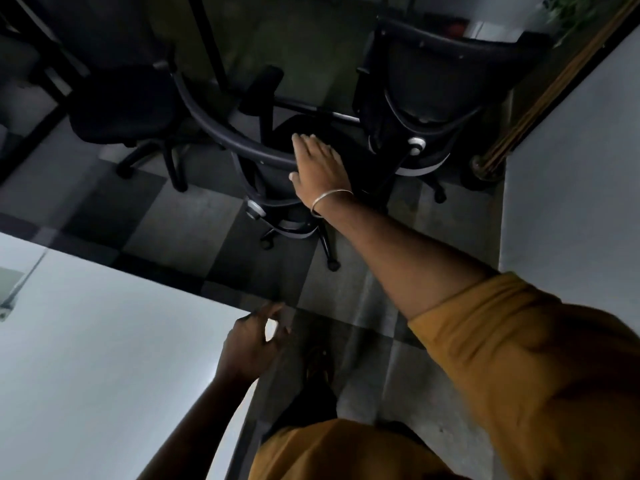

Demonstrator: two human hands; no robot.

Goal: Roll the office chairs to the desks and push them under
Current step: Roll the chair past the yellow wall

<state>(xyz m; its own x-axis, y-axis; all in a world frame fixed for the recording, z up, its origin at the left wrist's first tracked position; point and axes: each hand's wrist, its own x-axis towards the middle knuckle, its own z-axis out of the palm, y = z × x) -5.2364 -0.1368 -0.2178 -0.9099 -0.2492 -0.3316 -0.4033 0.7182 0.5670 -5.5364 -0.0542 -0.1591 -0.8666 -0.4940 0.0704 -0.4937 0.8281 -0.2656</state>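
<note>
Our fingers (304,142) on the right hand (317,168) lay straight and together, flat over the curved top rail of the black mesh-backed office chair (256,157) in the middle of the scene; whether the palm pressed the rail or only rested there we could not tell. A thin silver bangle (329,201) ringed that wrist, and a mustard cloth sleeve (519,358) covered the upper arm. Our left hand (251,344) hung near us with its fingers loosely curled and apart, holding nothing, just over the corner of a smooth white desk top (104,358) at near left.

The middle chair stood out on the floor on its black star base and castors, its padded armrest reaching away from us. A second black office chair (412,98) with a hard plastic back stood just to its right, and a third black cushioned chair (121,109) sat far left beside dark desk legs. The floor (194,220) was carpet tile in grey and dark squares, the room dim. A pale partition panel (571,185) rose on the right, with green leaves (568,12) at the far right corner.
</note>
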